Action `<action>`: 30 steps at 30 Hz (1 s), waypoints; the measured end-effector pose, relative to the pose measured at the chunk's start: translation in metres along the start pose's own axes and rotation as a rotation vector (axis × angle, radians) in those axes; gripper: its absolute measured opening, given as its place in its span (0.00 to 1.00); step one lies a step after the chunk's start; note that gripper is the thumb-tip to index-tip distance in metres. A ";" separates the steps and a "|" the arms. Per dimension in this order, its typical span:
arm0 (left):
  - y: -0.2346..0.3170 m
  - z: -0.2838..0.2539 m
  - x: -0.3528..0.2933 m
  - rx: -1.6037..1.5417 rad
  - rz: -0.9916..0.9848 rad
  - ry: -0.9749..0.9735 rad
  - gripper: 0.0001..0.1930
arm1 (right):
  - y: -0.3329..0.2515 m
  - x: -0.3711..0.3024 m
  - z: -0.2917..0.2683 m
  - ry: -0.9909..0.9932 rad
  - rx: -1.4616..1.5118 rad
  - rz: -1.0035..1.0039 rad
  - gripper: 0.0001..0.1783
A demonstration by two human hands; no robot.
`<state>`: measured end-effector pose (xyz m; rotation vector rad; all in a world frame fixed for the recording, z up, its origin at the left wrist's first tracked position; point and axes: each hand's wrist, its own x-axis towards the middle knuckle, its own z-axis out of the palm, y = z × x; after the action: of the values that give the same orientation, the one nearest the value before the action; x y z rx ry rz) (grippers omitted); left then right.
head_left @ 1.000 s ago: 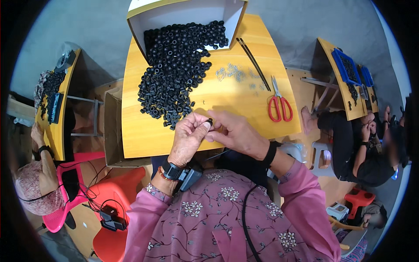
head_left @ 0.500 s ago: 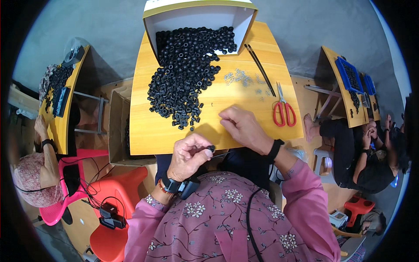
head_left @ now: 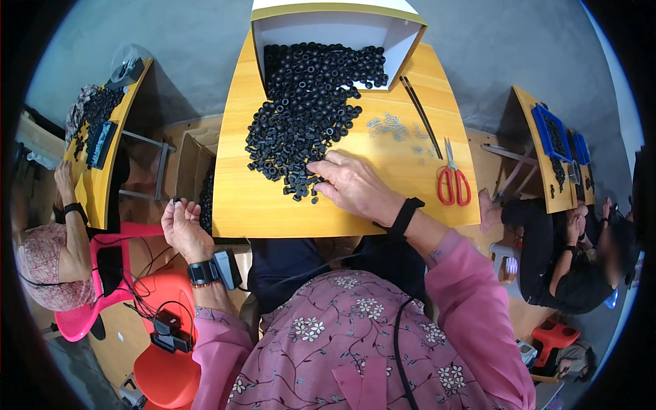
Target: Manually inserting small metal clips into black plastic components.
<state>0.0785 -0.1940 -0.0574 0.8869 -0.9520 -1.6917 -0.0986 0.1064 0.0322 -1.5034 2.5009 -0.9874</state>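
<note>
A pile of small black ring-shaped and stubby rubber-like parts (head_left: 290, 133) spreads from a tipped white box (head_left: 369, 42) onto the yellow tabletop. My right hand (head_left: 355, 186) is at the pile's right front edge, its fingers apart and the tips among the nearest parts. Beyond the table's left edge, beside a cardboard box (head_left: 195, 160), my left hand (head_left: 186, 229) pinches a small black part (head_left: 175, 201) in its fingertips. The exact shape of that part is too small to make out.
Small clear or silvery pieces (head_left: 389, 126) lie right of the pile. Farther right are two thin dark sticks (head_left: 421, 116) and red-handled scissors (head_left: 454, 179). A red chair (head_left: 164, 372) stands at my left. People sit at other tables on both sides.
My left hand has moved left from the table's front edge, out beyond its side, with a small black part. My right hand has moved left to the pile. The view has shifted slightly.
</note>
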 end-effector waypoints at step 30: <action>0.027 0.094 -0.123 0.938 0.577 -0.889 0.21 | 0.019 0.016 -0.007 0.107 -0.031 0.002 0.07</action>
<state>0.0390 -0.0648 0.0224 0.2681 -2.4414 -1.0422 -0.1236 0.1030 0.0317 -1.4942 2.6015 -1.0607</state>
